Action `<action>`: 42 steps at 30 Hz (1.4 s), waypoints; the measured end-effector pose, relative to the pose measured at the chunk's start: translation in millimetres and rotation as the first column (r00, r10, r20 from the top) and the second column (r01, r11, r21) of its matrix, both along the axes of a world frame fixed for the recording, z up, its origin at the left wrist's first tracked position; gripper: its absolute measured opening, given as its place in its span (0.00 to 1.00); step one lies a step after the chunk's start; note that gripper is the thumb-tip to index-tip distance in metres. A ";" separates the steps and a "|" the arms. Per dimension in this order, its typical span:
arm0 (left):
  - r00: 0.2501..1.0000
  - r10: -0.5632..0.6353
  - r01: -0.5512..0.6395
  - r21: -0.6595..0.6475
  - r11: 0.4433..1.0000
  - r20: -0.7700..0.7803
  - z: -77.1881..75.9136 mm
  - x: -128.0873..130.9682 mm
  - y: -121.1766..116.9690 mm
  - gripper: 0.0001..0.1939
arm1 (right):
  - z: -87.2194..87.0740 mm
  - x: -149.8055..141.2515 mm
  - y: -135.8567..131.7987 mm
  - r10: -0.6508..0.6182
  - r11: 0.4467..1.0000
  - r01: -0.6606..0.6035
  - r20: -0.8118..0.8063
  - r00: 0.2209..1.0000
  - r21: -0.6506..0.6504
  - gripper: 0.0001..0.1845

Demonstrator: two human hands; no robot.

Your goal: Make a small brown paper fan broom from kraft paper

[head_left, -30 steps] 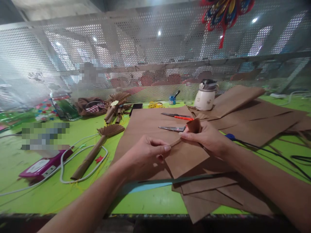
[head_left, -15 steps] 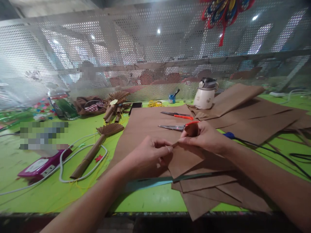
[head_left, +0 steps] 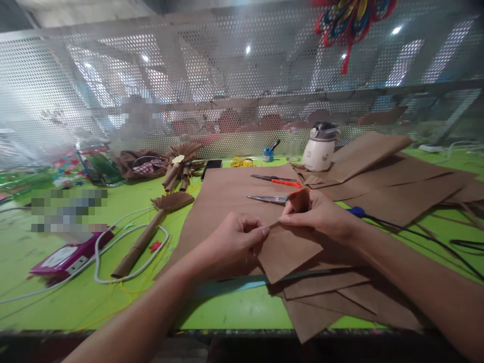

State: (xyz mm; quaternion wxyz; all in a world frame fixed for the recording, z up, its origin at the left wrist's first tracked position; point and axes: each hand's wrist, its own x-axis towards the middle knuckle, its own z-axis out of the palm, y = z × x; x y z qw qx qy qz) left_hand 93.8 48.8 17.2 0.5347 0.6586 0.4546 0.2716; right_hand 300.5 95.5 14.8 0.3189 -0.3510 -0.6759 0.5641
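Both hands pinch one piece of brown paper (head_left: pixel 291 252) along its folded upper edge. My left hand (head_left: pixel 236 244) is closed on the left end of that fold, thumb on top. My right hand (head_left: pixel 319 214) grips it farther right, where a flap curls up between the fingers. Below the held piece lie several loose brown sheets (head_left: pixel 325 287) and a large brown sheet (head_left: pixel 223 196). Just beyond the right hand rest scissors (head_left: pixel 266 199), their handles partly hidden by it. An orange-handled cutter knife (head_left: pixel 278 180) lies farther back.
Left of the paper are a rolled paper handle with a pleated fan top (head_left: pixel 145 239), a white cable (head_left: pixel 96 262) and a purple power strip (head_left: pixel 71 259). A white flask (head_left: pixel 319 151) and a blue jar (head_left: pixel 268 155) stand behind. More brown paper (head_left: pixel 397 181) spreads to the right.
The hands have drawn a little closer together along the fold. The paper's lower part has shifted slightly in their grip, and the curled flap has changed angle.
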 end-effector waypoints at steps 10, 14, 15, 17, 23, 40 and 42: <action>1.000 0.008 -0.009 0.069 0.998 0.018 0.2 5.1 1.8 0.19 | 3.3 -7.1 -10.1 0.090 0.996 -0.090 0.006 0.996 0.015 0.11; 0.998 -0.011 0.012 -0.013 1.000 0.063 0.6 2.7 -1.1 0.18 | -0.6 -4.4 -9.0 0.107 0.994 -0.106 -0.008 0.994 0.025 0.13; 0.998 -0.009 0.009 -0.012 1.000 0.055 1.1 2.4 -1.8 0.18 | -1.9 -3.5 -8.1 0.094 0.995 -0.094 0.002 0.996 0.034 0.12; 0.999 -0.004 0.004 0.002 1.000 0.033 2.6 1.9 -2.8 0.18 | -4.0 -2.4 -6.7 0.074 0.996 -0.074 0.015 0.997 0.043 0.12; 0.999 -0.033 0.033 -0.013 0.999 -0.010 7.2 -2.4 0.2 0.15 | -1.3 -3.4 -5.5 0.005 1.000 -0.004 -0.010 1.000 0.026 0.14; 0.999 -0.044 0.044 -0.028 0.999 0.003 14.3 -13.7 11.4 0.13 | 8.0 9.3 11.2 -0.155 0.987 0.156 -0.036 0.987 0.027 0.17; 0.998 -0.060 0.061 -0.018 0.998 0.031 14.0 -14.5 12.2 0.13 | 7.9 9.2 11.7 -0.170 0.985 0.170 -0.052 0.984 0.000 0.17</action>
